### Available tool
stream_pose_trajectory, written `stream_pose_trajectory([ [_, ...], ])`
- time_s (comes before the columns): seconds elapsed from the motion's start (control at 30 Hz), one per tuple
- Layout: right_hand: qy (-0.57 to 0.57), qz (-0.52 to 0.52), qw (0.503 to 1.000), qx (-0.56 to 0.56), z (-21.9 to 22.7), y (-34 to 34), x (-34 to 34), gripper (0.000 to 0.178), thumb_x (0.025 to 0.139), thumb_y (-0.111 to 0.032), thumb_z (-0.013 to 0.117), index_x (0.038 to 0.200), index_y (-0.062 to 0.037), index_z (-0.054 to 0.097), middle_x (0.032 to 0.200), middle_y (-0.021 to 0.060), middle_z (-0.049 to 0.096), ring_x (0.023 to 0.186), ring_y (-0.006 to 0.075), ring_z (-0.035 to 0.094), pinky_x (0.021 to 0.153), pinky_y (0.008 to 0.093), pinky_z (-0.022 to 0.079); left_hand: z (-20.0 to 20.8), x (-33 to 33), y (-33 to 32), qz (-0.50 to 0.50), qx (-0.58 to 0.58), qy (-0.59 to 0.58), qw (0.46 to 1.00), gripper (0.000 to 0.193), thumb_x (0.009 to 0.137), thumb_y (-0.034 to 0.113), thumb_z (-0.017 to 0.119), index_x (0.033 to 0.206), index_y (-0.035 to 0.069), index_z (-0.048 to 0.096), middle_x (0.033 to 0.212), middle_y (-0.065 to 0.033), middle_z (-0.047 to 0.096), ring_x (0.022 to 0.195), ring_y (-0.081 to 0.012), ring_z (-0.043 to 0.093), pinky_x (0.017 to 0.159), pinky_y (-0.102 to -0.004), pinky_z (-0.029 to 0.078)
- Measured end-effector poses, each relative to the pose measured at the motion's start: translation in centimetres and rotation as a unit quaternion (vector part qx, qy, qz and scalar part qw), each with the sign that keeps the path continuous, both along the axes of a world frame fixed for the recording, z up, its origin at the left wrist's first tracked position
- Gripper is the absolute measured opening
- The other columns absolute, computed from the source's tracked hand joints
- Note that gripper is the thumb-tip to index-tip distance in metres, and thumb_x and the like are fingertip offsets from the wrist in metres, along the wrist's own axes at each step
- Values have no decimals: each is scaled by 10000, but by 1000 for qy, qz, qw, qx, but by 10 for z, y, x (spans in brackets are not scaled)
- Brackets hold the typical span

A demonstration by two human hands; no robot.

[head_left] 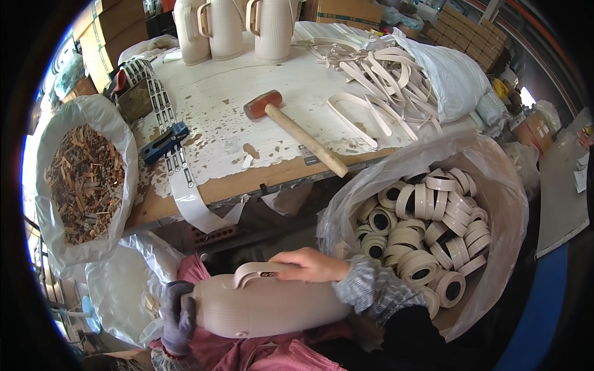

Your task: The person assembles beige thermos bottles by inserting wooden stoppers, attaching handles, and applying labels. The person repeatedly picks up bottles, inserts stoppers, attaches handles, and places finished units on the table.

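A beige thermos jug (272,309) lies on its side across my lap, over a pink checked cloth (266,357). My left hand (178,316), in a grey glove, is wrapped round the jug's left end. My bare right hand (310,264) rests on the curved beige handle (249,271) along the jug's upper side, its fingers closed over the right part of it. A small dark label shows on the handle beside the fingers. My right forearm, in a grey patterned sleeve, hides part of the jug's right end.
On the worn white table (216,93) lie a wooden-handled mallet (303,136), loose beige handles (396,74), a blue dispenser (164,142) with a label strip (162,102), and upright jugs (272,31). A bag of beige rings (427,229) stands right, a sack of brown scraps (86,185) left.
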State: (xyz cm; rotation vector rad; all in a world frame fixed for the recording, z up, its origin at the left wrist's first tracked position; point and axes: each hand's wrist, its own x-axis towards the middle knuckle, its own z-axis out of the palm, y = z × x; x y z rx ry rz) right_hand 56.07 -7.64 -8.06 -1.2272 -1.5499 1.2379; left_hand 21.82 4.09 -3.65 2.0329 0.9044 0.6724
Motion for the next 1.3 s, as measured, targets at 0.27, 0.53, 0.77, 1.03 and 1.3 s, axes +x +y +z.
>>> stream_pose_trajectory([
  [0.27, -769, -169, 616, 5, -130, -134, 306, 209, 822, -188, 536, 946, -87, 670, 1103, 89, 591, 1105, 309, 493, 918, 514, 363, -2, -29, 21, 103, 33, 2, 994, 195, 916, 21, 459, 1051, -20, 594, 1007, -137, 583, 912, -279, 565, 847, -348, 453],
  [0.53, -821, -45, 520, -231, -58, -96, 285, 268, 827, -220, 625, 1048, -87, 700, 1154, 122, 603, 1211, 308, 409, 1043, 552, 247, -40, -96, 6, 299, -58, -118, 945, 303, 1016, 251, 422, 1076, 6, 589, 1007, -79, 616, 969, -196, 576, 869, -316, 456],
  [0.77, -346, -40, 932, -97, 72, -40, 91, 533, 675, -302, 801, 1048, -39, 526, 906, 189, 670, 835, 328, 668, 774, 386, 515, -56, -164, -24, 331, -238, -434, 803, 434, 1030, 399, 397, 1128, 34, 608, 1003, -43, 649, 897, -126, 604, 785, -273, 487],
  [1.03, -43, -158, 960, 229, 95, 90, -90, 456, 893, -210, 625, 1275, 21, 527, 1069, 85, 621, 868, 172, 600, 784, 320, 493, -76, -196, -79, 412, -210, -431, 775, 580, 1016, 496, 329, 1274, 27, 550, 1114, -92, 659, 957, -191, 643, 776, -312, 530],
  [1.3, -75, 6, 879, 471, 117, 111, -184, 395, 764, -169, 718, 1091, 35, 631, 913, 170, 593, 775, 322, 595, 685, 393, 496, -71, -217, -129, 487, -228, -291, 791, 422, 966, 374, 498, 1245, 61, 545, 1093, -92, 665, 754, -212, 683, 483, -344, 539],
])
